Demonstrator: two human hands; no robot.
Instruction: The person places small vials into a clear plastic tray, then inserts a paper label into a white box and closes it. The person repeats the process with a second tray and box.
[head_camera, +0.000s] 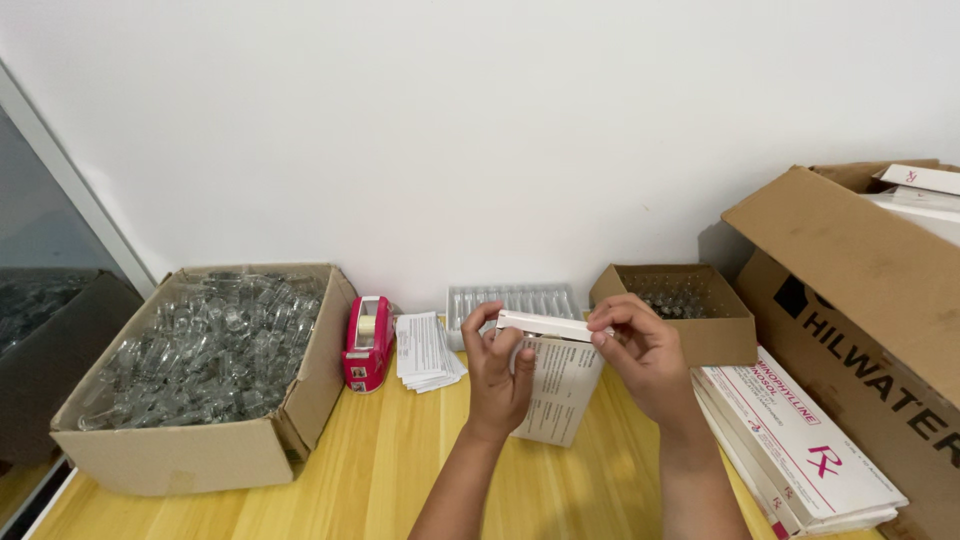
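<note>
Your left hand clasps the white carton upright above the worktop. Your right hand pinches its top flap's right end; the flap's long axis runs left-right between both grips.

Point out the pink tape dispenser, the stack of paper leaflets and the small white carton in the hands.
pink tape dispenser (367, 343): head view, middle of its body.
stack of paper leaflets (424, 350): head view, top sheet.
small white carton (556, 390): head view, printed front face.
</note>
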